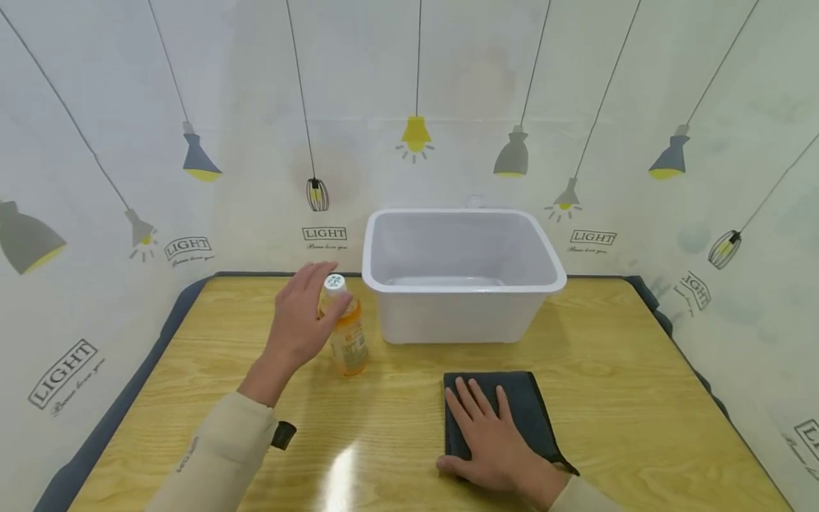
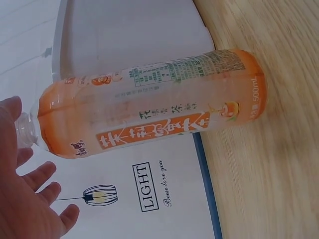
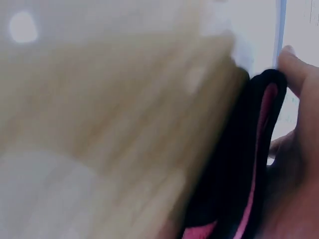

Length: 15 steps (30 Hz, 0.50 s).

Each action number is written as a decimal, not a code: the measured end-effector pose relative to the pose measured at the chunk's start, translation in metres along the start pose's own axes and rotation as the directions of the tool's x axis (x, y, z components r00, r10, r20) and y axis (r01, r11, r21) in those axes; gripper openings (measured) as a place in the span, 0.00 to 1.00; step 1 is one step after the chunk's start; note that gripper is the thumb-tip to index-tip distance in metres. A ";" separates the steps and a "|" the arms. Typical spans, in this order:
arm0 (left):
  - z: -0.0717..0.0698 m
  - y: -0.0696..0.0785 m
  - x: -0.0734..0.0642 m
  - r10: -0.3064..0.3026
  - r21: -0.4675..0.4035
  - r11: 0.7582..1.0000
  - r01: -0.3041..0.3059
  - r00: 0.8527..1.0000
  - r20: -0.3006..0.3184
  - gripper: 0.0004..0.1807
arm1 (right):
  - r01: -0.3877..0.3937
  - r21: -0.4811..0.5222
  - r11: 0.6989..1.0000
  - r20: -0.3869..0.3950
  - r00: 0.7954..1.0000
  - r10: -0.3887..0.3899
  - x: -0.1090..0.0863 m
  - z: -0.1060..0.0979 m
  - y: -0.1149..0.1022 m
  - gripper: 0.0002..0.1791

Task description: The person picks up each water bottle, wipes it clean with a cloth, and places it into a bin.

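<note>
My left hand [image 1: 299, 316] is at the top of a plastic drink bottle [image 1: 348, 345] with a white cap [image 1: 335, 283]. Its thumb and fingers stand spread around the neck. In the left wrist view the orange-and-clear bottle [image 2: 149, 102] shows a printed label, and the loosely bent fingers [image 2: 41, 175] are beside its neck. My right hand [image 1: 495, 444] rests with fingers spread on a flat, dark folded fabric piece [image 1: 527, 405]. Pink inner edges of that fabric [image 3: 251, 184] show in the blurred right wrist view.
Behind the fabric, a white plastic bin [image 1: 448, 316] stands at the back of the wooden table [image 1: 614, 370], just right of the bottle. White wall sheets [image 1: 416, 185] printed with hanging lamps enclose the table's back and sides.
</note>
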<state>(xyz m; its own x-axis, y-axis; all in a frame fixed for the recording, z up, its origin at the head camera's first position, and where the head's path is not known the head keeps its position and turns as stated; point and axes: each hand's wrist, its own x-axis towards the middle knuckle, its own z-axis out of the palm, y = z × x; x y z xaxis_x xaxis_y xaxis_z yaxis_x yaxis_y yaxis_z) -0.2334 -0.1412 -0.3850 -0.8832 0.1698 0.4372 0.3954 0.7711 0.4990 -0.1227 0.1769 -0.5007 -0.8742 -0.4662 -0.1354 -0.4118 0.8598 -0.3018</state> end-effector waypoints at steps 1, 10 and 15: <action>0.000 -0.001 0.000 0.003 -0.004 1.000 -0.003 1.000 -0.013 0.33 | 0.011 0.009 1.000 0.007 1.000 -0.011 -0.001 0.001 -0.001 0.53; 0.000 -0.001 0.000 0.060 -0.004 0.998 -0.060 0.995 -0.076 0.29 | 0.030 -0.052 0.998 0.016 0.999 -0.029 -0.015 0.004 -0.001 0.62; 0.001 -0.002 0.000 0.057 -0.002 0.998 -0.057 0.995 -0.077 0.27 | -0.009 -0.091 0.996 0.007 1.000 0.010 -0.013 0.006 0.001 0.62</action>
<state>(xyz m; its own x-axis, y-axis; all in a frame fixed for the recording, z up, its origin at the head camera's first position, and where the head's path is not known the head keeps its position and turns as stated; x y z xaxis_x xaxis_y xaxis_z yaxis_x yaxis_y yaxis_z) -0.2345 -0.1422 -0.3862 -0.8370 0.1657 0.5215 0.4460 0.7587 0.4748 -0.1105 0.1821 -0.5047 -0.8763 -0.4593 -0.1451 -0.4255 0.8793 -0.2138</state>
